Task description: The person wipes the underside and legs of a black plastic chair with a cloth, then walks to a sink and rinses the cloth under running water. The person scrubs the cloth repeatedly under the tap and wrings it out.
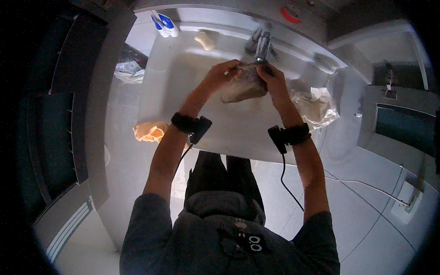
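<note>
Far left of the frame, a dark cabinet front point(64, 114) runs down the edge. Just right of it, a crumpled orange cloth point(150, 131) hangs at the lower left corner of the steel sink point(183, 87). In the upper left, two white bottles with blue caps point(164, 24) stand on the sink's back ledge, and a pale bar of soap point(206, 40) lies just beside them to the right. Now your left hand point(222, 72), above centre, is curled around the left end of a grey-brown rag point(243, 83), fingers clamped on it. The rag sits bunched between both hands, above the sink, right under the tap point(262, 43). Your right hand point(270, 75) pinches the rag's upper right edge, fingers closed on it. Both wrists wear black bands. Further right, a crumpled clear plastic bag point(318, 107) rests at the sink's right rim.
</note>
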`<action>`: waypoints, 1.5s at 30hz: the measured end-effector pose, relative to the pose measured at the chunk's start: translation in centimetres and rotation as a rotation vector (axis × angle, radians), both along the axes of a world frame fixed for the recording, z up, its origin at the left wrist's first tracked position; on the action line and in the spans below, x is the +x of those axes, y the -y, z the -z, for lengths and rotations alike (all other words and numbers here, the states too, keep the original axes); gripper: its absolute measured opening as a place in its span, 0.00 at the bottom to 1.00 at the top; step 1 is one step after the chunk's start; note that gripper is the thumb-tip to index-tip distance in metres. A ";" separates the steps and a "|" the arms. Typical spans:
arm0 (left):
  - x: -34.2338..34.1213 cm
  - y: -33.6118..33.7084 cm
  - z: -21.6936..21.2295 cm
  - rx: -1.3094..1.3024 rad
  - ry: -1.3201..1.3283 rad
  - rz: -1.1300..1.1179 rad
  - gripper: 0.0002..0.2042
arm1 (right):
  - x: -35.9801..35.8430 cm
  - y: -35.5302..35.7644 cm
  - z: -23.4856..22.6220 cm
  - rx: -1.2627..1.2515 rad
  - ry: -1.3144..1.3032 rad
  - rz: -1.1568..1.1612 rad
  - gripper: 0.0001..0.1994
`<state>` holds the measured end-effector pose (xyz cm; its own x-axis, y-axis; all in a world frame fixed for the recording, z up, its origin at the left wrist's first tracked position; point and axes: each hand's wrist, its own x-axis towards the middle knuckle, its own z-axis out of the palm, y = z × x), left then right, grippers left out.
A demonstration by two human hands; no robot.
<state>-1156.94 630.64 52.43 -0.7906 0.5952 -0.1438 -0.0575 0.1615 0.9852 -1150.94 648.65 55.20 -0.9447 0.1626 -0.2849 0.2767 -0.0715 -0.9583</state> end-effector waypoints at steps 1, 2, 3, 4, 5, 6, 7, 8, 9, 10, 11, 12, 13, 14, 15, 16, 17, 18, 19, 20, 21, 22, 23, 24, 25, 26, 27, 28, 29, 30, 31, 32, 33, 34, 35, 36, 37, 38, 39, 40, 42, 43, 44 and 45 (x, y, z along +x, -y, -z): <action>0.1 -0.3 0.0 -0.118 -0.064 0.008 0.13 | -0.1 0.3 -0.1 -0.074 0.055 0.006 0.12; 0.1 -0.5 0.0 -0.236 -0.127 0.016 0.15 | -0.3 0.5 0.0 -0.164 0.052 0.044 0.11; 0.1 -0.8 0.7 -0.205 -0.263 -0.035 0.16 | -0.5 0.7 0.3 -0.252 0.049 0.082 0.11; 0.0 -0.7 1.9 -0.180 -0.401 -0.090 0.18 | -0.6 1.0 0.5 -0.347 0.046 0.114 0.10; 0.2 -0.7 2.9 -0.153 -0.536 -0.142 0.20 | -0.6 1.2 0.6 -0.382 0.056 0.103 0.10; 0.5 -0.7 3.9 -0.114 -0.579 -0.144 0.21 | -0.6 1.3 0.7 -0.417 0.067 0.093 0.10; 1.0 -0.9 4.4 -0.071 -0.621 -0.144 0.21 | -0.7 1.4 0.7 -0.449 0.077 0.085 0.10; 1.1 -1.0 4.8 -0.072 -0.520 -0.095 0.22 | -0.8 1.6 0.8 -0.449 0.085 0.106 0.10; 1.3 -1.1 5.2 -0.077 -0.420 -0.051 0.24 | -0.9 2.0 0.7 -0.450 0.092 0.127 0.10; 1.6 -1.5 5.0 -0.119 -0.173 0.044 0.26 | -0.9 2.0 0.9 -0.446 0.101 0.152 0.10; 1.8 -1.8 4.7 -0.159 0.074 0.139 0.28 | -0.9 1.8 1.0 -0.491 0.079 0.168 0.11; 1.6 -1.9 4.4 -0.054 0.179 0.232 0.28 | -1.0 1.5 1.2 -0.536 0.055 0.185 0.12; 1.7 -1.8 4.5 -0.027 0.211 0.206 0.27 | -1.1 1.4 1.3 -0.585 0.031 0.196 0.12; 1.9 -1.8 4.7 0.002 0.242 0.180 0.26 | -1.2 1.2 1.3 -0.600 0.027 0.273 0.12; 2.0 -1.7 4.9 0.030 0.274 0.154 0.24 | -1.4 1.0 1.4 -0.615 0.023 0.350 0.11; 2.3 -1.9 4.6 0.141 0.371 0.066 0.22 | -1.5 0.7 1.3 -0.627 0.016 0.430 0.10; 2.9 -2.1 4.2 0.251 0.468 -0.022 0.20 | -1.4 0.7 1.3 -0.624 0.016 0.432 0.10; 3.2 -2.3 3.9 0.362 0.564 -0.112 0.19 | -1.0 0.9 1.3 -0.622 0.015 0.433 0.09; 3.1 -2.2 3.6 0.489 0.648 -0.152 0.19 | -0.7 1.6 1.2 -0.630 0.016 0.426 0.09; 3.1 -2.9 3.4 0.630 0.737 -0.179 0.19 | 0.0 2.1 2.0 -0.537 -0.031 0.396 0.08; 3.0 -3.6 3.2 0.771 0.825 -0.204 0.19 | 0.8 3.1 3.5 -0.444 -0.077 0.366 0.08; 3.2 -4.4 3.2 0.719 0.821 -0.257 0.19 | 1.4 4.0 4.5 -0.347 -0.120 0.338 0.08; 3.5 -4.7 3.1 0.658 0.812 -0.320 0.18 | 1.5 5.5 4.2 -0.292 -0.078 0.396 0.09; 3.7 -5.0 3.1 0.597 0.802 -0.382 0.18 | 1.5 6.9 3.9 -0.237 -0.037 0.453 0.10; 3.9 -5.3 3.5 0.518 0.756 -0.393 0.18 | 1.5 7.5 3.6 -0.178 0.003 0.513 0.11; 4.2 -5.7 4.0 0.440 0.708 -0.404 0.18 | 1.2 7.3 4.7 -0.187 -0.012 0.547 0.13; 4.4 -5.8 4.4 0.361 0.659 -0.414 0.18 | 0.9 7.1 5.0 -0.150 -0.007 0.534 0.13; 4.5 -5.8 4.4 0.328 0.641 -0.403 0.19 | 0.8 6.8 5.1 -0.112 0.000 0.523 0.14; 4.6 -5.8 4.4 0.294 0.621 -0.392 0.20 | 0.6 6.5 5.3 -0.075 0.007 0.511 0.14; 4.7 -5.6 4.3 0.260 0.602 -0.382 0.20 | 0.3 6.0 5.9 0.010 0.036 0.485 0.14; 4.7 -5.4 4.1 0.164 0.583 -0.318 0.20 | -0.1 5.5 6.3 0.096 0.065 0.459 0.15; 4.6 -5.0 3.5 0.069 0.563 -0.255 0.20 | -0.2 5.0 6.7 0.180 0.095 0.430 0.15; 4.5 -4.6 3.6 0.013 0.511 -0.219 0.20 | -0.3 4.5 7.0 0.263 0.142 0.376 0.16; 4.4 -4.2 3.4 -0.044 0.454 -0.188 0.20 | -0.6 4.3 6.0 0.344 0.184 0.318 0.16; 4.4 -3.7 3.8 -0.061 0.366 -0.185 0.20 | -0.9 4.0 5.4 0.424 0.224 0.260 0.17; 4.3 -3.3 3.9 -0.079 0.279 -0.181 0.20 | -1.5 3.6 7.4 0.431 0.174 0.182 0.15; 4.3 -4.2 2.7 -0.050 0.277 -0.170 0.22 | -2.1 1.6 10.5 0.460 0.130 0.129 0.14; 4.4 -3.8 0.7 -0.041 0.276 -0.179 0.23 | -2.0 0.7 11.5 0.354 0.039 0.081 0.14; 4.4 -3.5 -0.6 -0.031 0.272 -0.189 0.25 | -2.0 -0.1 12.1 0.240 -0.047 0.028 0.13; 4.2 -2.5 0.1 -0.068 0.198 -0.173 0.25 | -1.6 -0.4 11.4 0.003 -0.177 -0.011 0.14; 3.2 -0.8 2.2 -0.136 0.049 -0.131 0.27 | -2.1 -0.7 8.4 -0.110 -0.076 -0.031 0.14; 2.8 0.0 2.7 -0.210 0.022 -0.120 0.27 | -2.4 -0.9 6.8 -0.166 -0.024 -0.037 0.14; 2.5 1.3 3.1 -0.291 -0.001 -0.117 0.28 | -2.1 0.6 3.2 -0.371 0.082 -0.020 0.14; 2.1 1.5 3.6 -0.356 -0.027 -0.103 0.28 | -1.8 1.1 1.2 -0.560 0.185 0.008 0.14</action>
